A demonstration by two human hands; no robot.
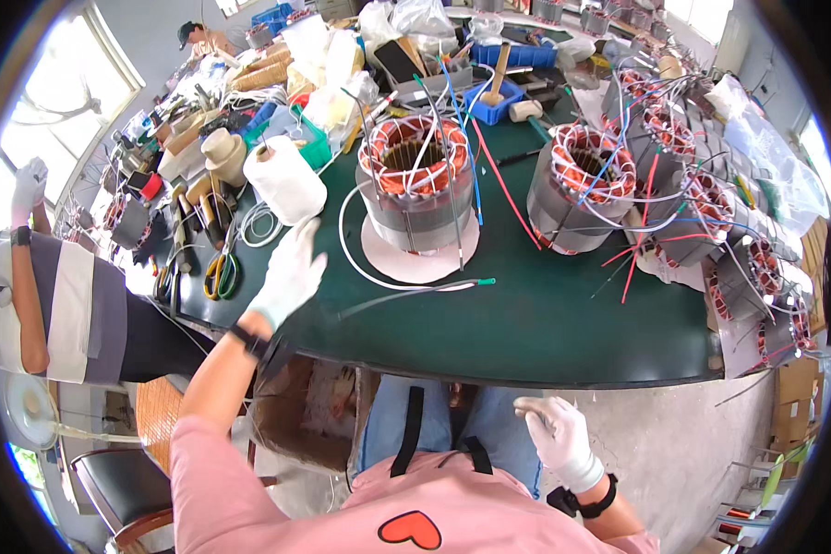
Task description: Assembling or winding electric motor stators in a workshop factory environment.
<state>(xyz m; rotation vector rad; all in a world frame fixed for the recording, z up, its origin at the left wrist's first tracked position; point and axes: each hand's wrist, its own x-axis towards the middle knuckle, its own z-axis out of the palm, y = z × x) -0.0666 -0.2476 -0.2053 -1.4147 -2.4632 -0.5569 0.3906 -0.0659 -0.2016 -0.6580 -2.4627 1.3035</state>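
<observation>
My left hand [291, 274], in a white glove, reaches over the left part of the green table. Its fingers are stretched out just below a big white spool of thread [284, 181]; whether they touch it I cannot tell. My right hand [561, 443], also gloved, hangs in front of the table edge over my lap. Its fingers are loosely bent and apart, with nothing visible in them. Before me a motor stator [414, 222] with red windings laced in white stands upright on a round pale pad [392, 262]. White, blue and black leads come from it.
A second stator [563, 217] stands to the right, with several more [692, 198] crowded beyond it. Scissors [222, 275] and hand tools lie at the left. A mallet [499, 78] rests in a blue tray [495, 109]. Another person [74, 305] stands at far left.
</observation>
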